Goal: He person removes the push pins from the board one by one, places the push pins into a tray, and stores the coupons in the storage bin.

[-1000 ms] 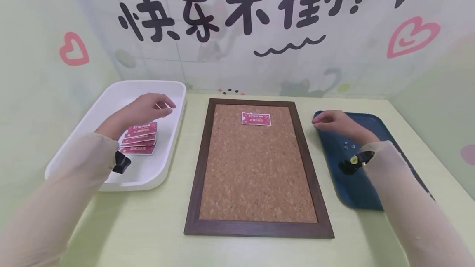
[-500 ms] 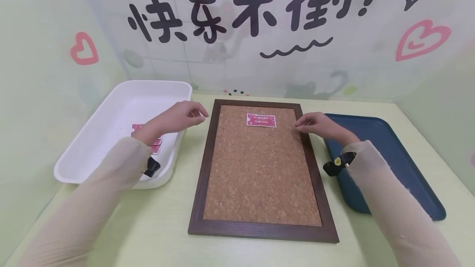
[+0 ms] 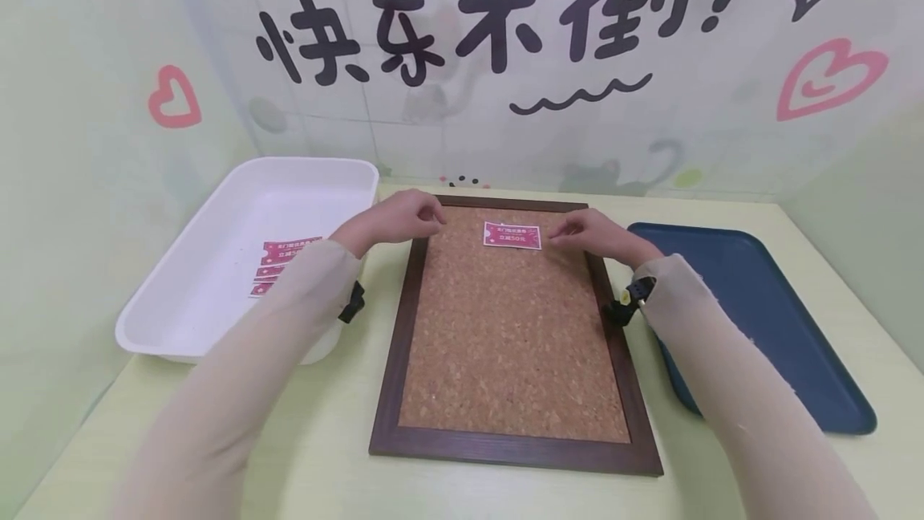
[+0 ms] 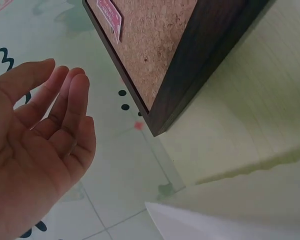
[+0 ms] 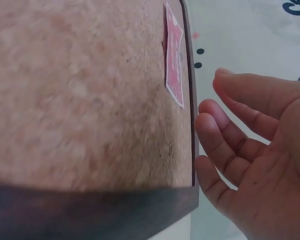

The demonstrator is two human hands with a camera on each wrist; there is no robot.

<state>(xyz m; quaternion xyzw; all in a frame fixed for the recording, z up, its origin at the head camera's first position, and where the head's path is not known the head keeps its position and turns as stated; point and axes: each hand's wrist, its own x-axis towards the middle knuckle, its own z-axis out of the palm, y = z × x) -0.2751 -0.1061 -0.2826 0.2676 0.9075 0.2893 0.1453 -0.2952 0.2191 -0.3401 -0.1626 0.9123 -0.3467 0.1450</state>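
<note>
A pink-and-white coupon card point(image 3: 512, 236) lies on the upper part of the framed cork board point(image 3: 514, 327). My left hand point(image 3: 402, 217) hovers over the board's upper left corner, fingers loosely bent. The left wrist view shows that hand point(image 4: 47, 125) with nothing between thumb and fingers. Just right of the card is my right hand point(image 3: 593, 234), its fingertips close to the card's edge. Seen from the right wrist, the hand point(image 5: 260, 145) is relaxed, thumb apart from the fingers, holding nothing. There the card point(image 5: 174, 60) stands slightly off the cork along one side.
A white tray point(image 3: 180, 295) at the left holds several more coupon cards point(image 3: 277, 255), partly covered by the left forearm. On the right lies a dark blue tray point(image 3: 780, 327), partly behind the right arm. A printed wall point(image 3: 462, 135) rises behind the table.
My left hand has moved right, from over the white tray to the board's upper left corner. My right hand has moved left from the blue tray to beside the card. The view has shifted slightly.
</note>
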